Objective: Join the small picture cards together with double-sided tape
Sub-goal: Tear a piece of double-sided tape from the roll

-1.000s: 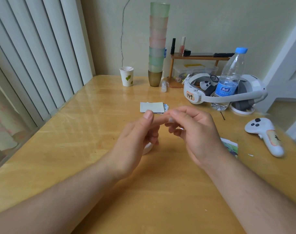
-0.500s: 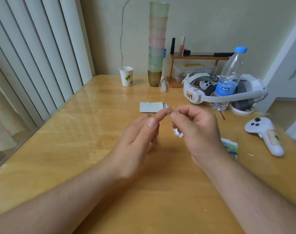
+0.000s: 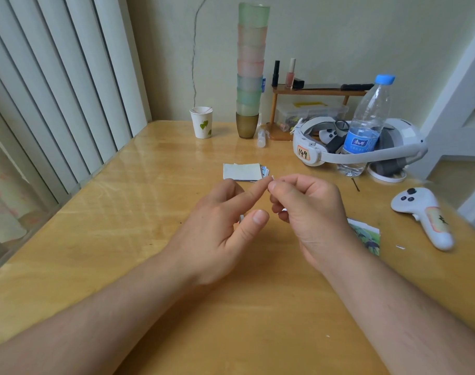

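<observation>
The right hand (image 3: 309,212) pinched a tiny white tape scrap (image 3: 272,177) stuck on the spread left hand's (image 3: 225,220) fingertip at 12 o'clock, so it'd probably curl onto itself.

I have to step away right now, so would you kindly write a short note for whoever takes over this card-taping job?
Hands: both are raised over the table. Right hand pinches a tiny white bit, probably tape or its backing; the left hand has its forefinger stretched out to that bit, thumb free.
Things: a stack of cards lies face down just beyond the hands; one picture card lies face up by the right wrist. The tape roll is not clearly visible.
Done: no joined cards can be seen.
Left: stick the tape on a card, then press the next card on.
</observation>
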Demonstrator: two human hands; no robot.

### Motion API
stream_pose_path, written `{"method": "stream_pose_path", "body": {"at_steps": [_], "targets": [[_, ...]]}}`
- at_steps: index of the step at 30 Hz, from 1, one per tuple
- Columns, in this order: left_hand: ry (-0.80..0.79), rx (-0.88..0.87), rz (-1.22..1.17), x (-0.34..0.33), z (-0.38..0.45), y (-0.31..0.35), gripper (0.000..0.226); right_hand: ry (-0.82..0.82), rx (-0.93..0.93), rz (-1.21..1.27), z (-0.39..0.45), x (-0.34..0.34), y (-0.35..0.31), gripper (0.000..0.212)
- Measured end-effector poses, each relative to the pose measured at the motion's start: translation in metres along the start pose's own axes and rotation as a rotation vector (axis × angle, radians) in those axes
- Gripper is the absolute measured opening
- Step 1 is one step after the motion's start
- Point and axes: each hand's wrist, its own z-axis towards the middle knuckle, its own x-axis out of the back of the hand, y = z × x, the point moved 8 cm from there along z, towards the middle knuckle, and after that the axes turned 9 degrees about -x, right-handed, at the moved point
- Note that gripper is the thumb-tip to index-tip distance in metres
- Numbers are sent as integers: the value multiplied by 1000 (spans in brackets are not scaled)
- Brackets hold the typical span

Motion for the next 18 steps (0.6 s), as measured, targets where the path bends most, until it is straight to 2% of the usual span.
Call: {"method": "stream_pose_path", "body": {"at_steps": [9, 15, 18], "targets": [[7, -20, 41, 2, 1, 5, 74, -17, -56, 26, 0, -1, 4, 22], [14, -18, 27, -1, 1, 5, 76, -55, -73, 50, -2, -6, 4, 11], [25, -1, -19, -2, 0, 2, 73, -89, -83, 93, -2, -8, 5, 20]]}}
